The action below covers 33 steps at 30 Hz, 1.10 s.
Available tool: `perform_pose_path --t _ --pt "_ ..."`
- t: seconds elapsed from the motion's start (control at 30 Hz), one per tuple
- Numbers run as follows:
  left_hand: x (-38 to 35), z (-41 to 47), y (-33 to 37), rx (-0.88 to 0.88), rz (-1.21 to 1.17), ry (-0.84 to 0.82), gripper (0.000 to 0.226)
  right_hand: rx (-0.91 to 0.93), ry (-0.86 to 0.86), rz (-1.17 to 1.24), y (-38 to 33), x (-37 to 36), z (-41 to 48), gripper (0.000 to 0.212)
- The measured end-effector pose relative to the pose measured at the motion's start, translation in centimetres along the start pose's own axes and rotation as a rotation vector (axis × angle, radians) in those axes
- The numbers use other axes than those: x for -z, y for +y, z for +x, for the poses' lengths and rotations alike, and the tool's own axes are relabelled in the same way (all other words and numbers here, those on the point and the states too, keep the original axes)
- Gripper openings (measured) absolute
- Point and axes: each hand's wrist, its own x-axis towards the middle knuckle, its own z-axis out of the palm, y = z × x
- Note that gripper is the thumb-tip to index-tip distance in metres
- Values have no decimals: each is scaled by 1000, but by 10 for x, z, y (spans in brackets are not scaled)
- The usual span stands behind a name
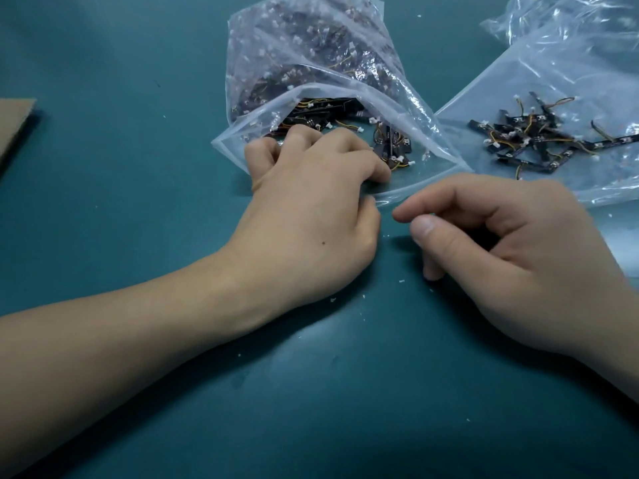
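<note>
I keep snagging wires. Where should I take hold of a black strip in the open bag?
Pinch a black strip by its flat body, across its width, not the wire tail. Come in from the near side through the mouth of the open bag, where the left hand lies.

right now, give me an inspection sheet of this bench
surface: teal mat, flat, dotted with crumbs.
job's things: open bag full of small black parts; a pile of the same parts on or in a second bag, cannot tell which.
clutter: white crumbs near the hands; cardboard at the left edge.
grippers: left hand has its fingers in the bag's mouth, grip hidden; right hand is loosely curled beside the bag's edge and holds nothing.
cables: only short wires on the parts.
surroundings: nothing seen.
</note>
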Motion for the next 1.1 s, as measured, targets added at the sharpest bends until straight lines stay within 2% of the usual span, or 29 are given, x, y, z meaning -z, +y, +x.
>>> perform_pose_path --t 0.17,0.3,0.43,0.57,0.73,0.87,1.1 --pt "3 0 2 14 -124 122 17 -22 38 1 0 0 0 10" --pt "8 1 4 -23 -406 210 22 -154 164 219 4 1 4 17" --pt "8 0 4 -133 -526 144 14 -129 129 217 5 1 5 19" --pt "7 -2 3 -234 -517 129 16 -108 123 141 4 0 5 11" --pt "5 1 2 -169 -591 130 13 -112 112 155 2 1 5 13" --pt "7 1 3 -155 -646 111 7 -111 171 187 1 1 5 5" --pt "6 4 1 -108 -705 91 4 -105 162 208 0 2 4 10"
